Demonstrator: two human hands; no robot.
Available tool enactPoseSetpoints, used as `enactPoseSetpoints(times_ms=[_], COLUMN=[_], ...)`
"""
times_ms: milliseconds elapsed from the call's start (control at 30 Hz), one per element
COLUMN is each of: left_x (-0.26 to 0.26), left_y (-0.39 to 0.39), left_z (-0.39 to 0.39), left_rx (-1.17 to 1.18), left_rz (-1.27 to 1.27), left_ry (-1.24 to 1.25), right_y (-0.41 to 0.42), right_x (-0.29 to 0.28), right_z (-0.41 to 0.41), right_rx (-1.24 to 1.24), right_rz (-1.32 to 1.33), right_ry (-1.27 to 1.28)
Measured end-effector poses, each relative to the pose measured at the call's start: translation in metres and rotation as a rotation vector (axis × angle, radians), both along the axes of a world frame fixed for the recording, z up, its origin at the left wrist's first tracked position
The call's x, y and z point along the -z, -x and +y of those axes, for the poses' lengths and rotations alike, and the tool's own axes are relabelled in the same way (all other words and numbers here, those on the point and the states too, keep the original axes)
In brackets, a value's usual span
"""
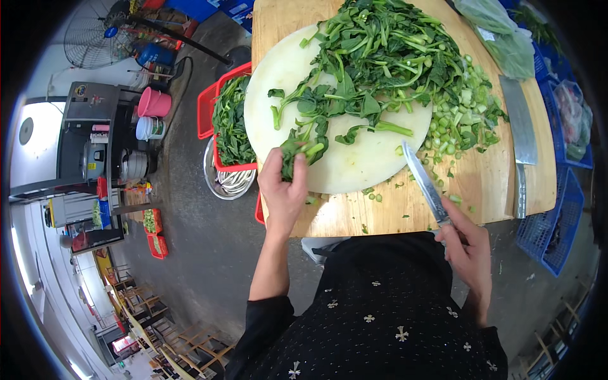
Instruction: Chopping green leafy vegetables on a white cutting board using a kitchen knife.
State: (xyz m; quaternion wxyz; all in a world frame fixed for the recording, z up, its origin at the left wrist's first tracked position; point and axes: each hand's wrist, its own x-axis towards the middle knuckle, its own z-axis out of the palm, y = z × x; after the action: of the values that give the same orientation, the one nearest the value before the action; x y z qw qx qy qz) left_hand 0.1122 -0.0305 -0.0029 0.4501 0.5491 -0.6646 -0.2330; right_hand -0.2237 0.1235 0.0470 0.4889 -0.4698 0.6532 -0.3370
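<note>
A small bunch of leafy greens (287,160) is pinched in my left hand (284,187), over the left front part of a round white cutting board (354,164). My right hand (464,242) grips a kitchen knife (425,183) by its handle. The blade points away from me, its tip near a small cut stem piece at the board's right front edge. A large heap of leafy greens (384,52) covers the back of the board. One loose stalk (394,127) lies in front of the heap. Chopped stem ends (449,126) are piled to the right, partly on the wooden table (484,190).
A cleaver (520,123) lies on the table's right side, below a plastic bag of greens (506,47). Left of the table stand a red basket of greens (232,123) and a metal bowl (209,175) with pale strips. Blue crates (553,223) stand to the right.
</note>
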Motion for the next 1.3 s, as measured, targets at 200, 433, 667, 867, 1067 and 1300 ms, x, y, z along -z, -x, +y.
enactPoseSetpoints(times_ms=[200,433,667,867,1067,1300], left_x=[-0.015,-0.018,-0.023,-0.018,-0.026,-0.021], left_y=[-0.002,-0.007,-0.002,-0.013,-0.011,-0.008], left_z=[-0.009,-0.013,-0.005,-0.005,-0.001,0.003], left_rx=[0.029,0.049,0.198,0.234,0.296,0.245], left_rz=[0.170,0.382,0.161,0.036,-0.216,-0.110], left_ry=[-0.191,-0.366,-0.463,-0.371,-0.306,-0.300], right_y=[-0.004,-0.010,-0.033,-0.042,-0.045,-0.049], right_x=[0.015,0.011,0.011,0.012,0.007,0.012], right_z=[-0.014,-0.024,-0.032,-0.037,-0.042,-0.036], right_rx=[0.074,0.038,-0.143,-0.195,-0.281,-0.228], right_rz=[-0.151,-0.101,-0.033,0.037,0.120,-0.046], right_ry=[0.010,0.059,0.054,0.203,0.177,-0.027])
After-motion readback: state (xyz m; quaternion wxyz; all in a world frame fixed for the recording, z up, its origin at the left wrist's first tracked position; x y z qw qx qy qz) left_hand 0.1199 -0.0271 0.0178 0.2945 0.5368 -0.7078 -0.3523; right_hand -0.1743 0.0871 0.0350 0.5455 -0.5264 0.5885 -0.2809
